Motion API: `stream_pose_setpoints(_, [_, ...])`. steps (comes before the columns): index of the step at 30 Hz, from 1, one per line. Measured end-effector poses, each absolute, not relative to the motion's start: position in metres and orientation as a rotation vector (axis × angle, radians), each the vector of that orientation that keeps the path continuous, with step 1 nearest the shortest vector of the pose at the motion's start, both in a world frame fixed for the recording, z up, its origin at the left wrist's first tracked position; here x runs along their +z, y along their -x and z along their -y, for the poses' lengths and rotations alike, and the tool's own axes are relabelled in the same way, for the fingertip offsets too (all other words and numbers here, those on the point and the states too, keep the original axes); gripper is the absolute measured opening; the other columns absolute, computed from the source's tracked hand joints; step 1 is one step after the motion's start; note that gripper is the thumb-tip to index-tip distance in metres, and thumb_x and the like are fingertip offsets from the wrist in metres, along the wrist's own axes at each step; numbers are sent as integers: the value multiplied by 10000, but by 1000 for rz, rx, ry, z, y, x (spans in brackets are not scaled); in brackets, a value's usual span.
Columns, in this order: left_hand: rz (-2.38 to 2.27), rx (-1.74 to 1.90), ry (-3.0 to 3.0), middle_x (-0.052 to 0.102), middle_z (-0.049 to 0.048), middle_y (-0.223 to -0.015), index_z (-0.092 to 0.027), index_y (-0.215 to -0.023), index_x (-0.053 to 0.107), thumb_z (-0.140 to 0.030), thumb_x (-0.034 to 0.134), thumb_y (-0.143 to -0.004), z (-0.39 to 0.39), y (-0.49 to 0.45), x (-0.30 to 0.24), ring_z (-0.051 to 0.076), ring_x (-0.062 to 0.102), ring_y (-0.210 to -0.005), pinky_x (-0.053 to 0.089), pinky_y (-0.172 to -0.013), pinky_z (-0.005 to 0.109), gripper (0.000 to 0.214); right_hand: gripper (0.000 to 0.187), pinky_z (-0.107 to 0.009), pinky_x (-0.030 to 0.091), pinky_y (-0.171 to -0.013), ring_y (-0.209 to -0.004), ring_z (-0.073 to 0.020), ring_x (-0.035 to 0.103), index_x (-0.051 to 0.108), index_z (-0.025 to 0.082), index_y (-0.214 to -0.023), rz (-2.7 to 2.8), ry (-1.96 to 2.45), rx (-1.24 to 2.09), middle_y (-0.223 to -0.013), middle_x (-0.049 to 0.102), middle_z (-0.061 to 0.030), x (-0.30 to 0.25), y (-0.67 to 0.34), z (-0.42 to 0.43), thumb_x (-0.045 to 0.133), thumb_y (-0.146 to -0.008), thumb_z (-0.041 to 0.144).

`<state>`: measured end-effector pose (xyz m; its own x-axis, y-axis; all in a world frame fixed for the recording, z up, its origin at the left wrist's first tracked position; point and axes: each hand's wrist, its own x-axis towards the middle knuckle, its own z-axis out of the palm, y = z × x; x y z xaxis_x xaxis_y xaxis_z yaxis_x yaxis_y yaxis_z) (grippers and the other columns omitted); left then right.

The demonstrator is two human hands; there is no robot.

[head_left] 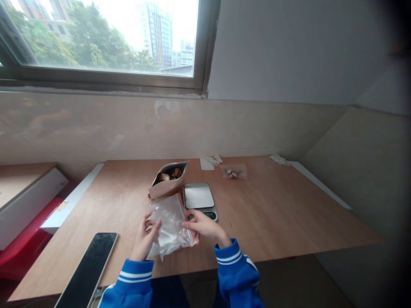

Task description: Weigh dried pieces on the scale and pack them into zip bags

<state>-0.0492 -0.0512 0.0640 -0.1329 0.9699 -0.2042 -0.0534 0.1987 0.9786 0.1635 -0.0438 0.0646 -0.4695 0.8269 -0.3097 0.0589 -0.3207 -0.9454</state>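
A stack of clear zip bags (170, 224) with red seal strips lies on the wooden table (272, 214) in front of me. My left hand (146, 239) rests on the stack's left side, fingers curled against the plastic. My right hand (202, 225) pinches the bags at their red-striped right edge. Just behind them sits a small digital scale (199, 196) with a bare metal platform. A brown paper pouch (168, 179), open at the top, shows nuts inside and stands to the left of the scale.
A black phone (88, 267) lies at the near left table edge. A small clear bag with nuts (233, 172) and scraps of paper (210, 162) sit near the wall. White and red boxes (28, 205) stand to the left.
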Motion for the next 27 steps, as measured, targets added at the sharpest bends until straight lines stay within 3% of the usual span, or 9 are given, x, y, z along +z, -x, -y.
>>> stream_pose_setpoints(2, [-1388,1172,-1006,507,-68,-642,-201,-1168,475,-469,747,-567,51,53,61,81,453,-421,275,-321,168,712,460,-215,406,-366,-375,-151,567,409,206,-951,1380,1140,1891,-480,591,73,64,-161,45,639,-734,540])
stream_pose_setpoints(4, [-1435,1178,-1064,527,-56,-660,-195,-1154,489,-484,734,-582,48,61,57,84,452,-432,305,-345,182,686,453,-217,422,-366,-403,-160,592,410,204,-968,1375,1106,1919,-503,607,61,63,-158,45,637,-744,526])
stream_pose_setpoints(9, [-1662,1255,-1380,612,9,-771,-197,-1079,572,-453,691,-649,42,82,36,149,521,-560,469,-611,311,515,421,-194,421,-329,-411,-132,598,444,203,-968,1353,1185,1862,-678,688,-7,63,-162,41,583,-782,554])
stream_pose_setpoints(14, [-1841,1241,-1503,590,112,-957,-171,-1065,624,-423,710,-616,43,77,26,309,567,-918,408,-914,485,522,383,-158,404,-326,-456,-115,621,496,198,-981,1245,1189,1685,-772,711,-49,68,-178,37,438,-867,560])
stream_pose_setpoints(19, [-2031,1100,-1727,383,237,-1351,-101,-1363,406,-468,599,-730,46,63,36,415,370,-1245,249,-1027,595,757,352,-145,400,-325,-472,-106,623,523,198,-987,1181,1289,1587,-795,707,-50,68,-190,35,455,-870,522])
stream_pose_setpoints(23, [-1943,1069,-1920,291,230,-1448,-112,-1443,259,-453,492,-828,43,57,40,369,316,-1321,249,-1058,564,741,349,-153,413,-330,-532,-122,649,533,194,-999,1163,1318,1538,-846,701,-58,62,-204,34,451,-870,508])
stream_pose_setpoints(27, [-1817,1095,-2015,219,213,-1505,-142,-1469,182,-429,464,-858,33,48,40,335,210,-1392,237,-1082,549,732,351,-200,474,-387,-810,-207,688,561,195,-998,1138,1363,1367,-985,686,-95,45,-231,29,462,-851,498])
